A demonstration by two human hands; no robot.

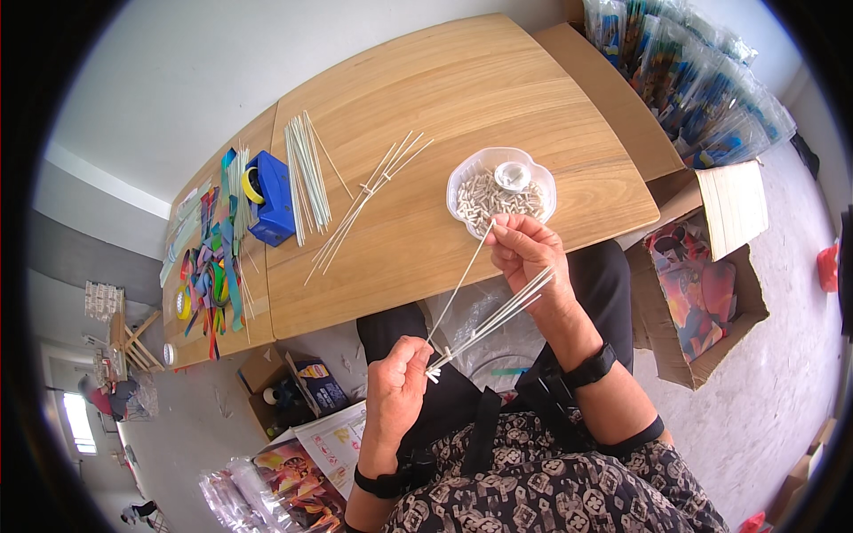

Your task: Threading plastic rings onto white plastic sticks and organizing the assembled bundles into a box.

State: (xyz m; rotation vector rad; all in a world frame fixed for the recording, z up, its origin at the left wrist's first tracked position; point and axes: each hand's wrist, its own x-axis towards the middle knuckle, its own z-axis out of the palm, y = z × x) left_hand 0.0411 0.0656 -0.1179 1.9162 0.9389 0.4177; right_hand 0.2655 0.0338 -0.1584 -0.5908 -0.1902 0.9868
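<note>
My left hand is closed round the lower ends of a bundle of thin white sticks, where small white pieces show at their joint. The bundle fans up to the right, its far ends passing in front of my right wrist. One single stick stands apart from the others, running from my left fingers to my right hand, which pinches its upper tip. Just beyond my right fingers, a clear plastic bowl holds many short white tubes and a small round white item.
On the wooden table lie joined sticks, a pile of loose sticks, a blue tape dispenser and colourful ribbons. Cardboard boxes stand at the right, near plastic-wrapped packs. Another box sits under the table.
</note>
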